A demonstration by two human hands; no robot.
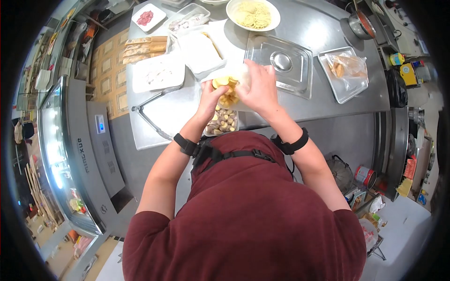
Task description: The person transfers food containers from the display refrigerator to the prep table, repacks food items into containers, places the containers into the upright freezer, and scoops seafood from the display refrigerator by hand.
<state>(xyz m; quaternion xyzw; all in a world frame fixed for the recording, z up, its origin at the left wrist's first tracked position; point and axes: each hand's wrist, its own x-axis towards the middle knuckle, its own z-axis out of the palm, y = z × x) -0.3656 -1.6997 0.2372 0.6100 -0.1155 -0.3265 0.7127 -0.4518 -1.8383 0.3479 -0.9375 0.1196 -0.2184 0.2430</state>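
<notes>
My left hand (210,97) is closed, its thumb and fingers pinching yellow slices (224,82) that look like potato. More yellow slices (229,99) lie just below, between my two hands. On the other side my right hand (258,86) is curled with its fingers bent, close to the slices; whatever it may hold is hidden by the fingers and the bright glare. Nearest my body, at the table's edge, stands a container of brown and pale cut pieces (222,122), possibly mushrooms.
White trays (158,86) and a white tub (201,49) stand left. Behind are red meat (146,18) and a noodle bowl (253,14). To the right lie a steel lid (297,70) and a tray (348,91) with bagged food. A folding metal frame (149,119) lies front left.
</notes>
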